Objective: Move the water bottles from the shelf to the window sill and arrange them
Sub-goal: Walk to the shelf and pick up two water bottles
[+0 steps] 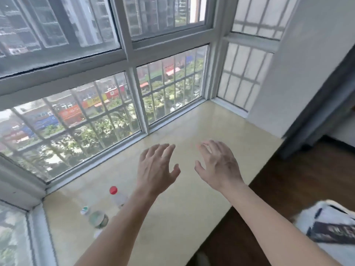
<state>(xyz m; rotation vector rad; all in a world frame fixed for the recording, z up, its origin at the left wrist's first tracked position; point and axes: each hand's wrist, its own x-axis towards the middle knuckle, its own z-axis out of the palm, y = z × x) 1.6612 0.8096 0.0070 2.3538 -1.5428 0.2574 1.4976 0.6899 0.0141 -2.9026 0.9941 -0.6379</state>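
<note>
Bottles standing on the window sill point(172, 217), both hands hovering empty.

A red-capped bottle point(116, 196) and a green-labelled bottle point(96, 217) are sitting close together near the sill's left corner; contents look clear, label writing is too blurred to read. Left hand point(156, 167) and right hand point(219, 165) are spreading open, gripping nothing.

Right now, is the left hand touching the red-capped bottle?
Apart. In the head view the left hand hovers open above the sill, well beyond the red-capped bottle.
</note>
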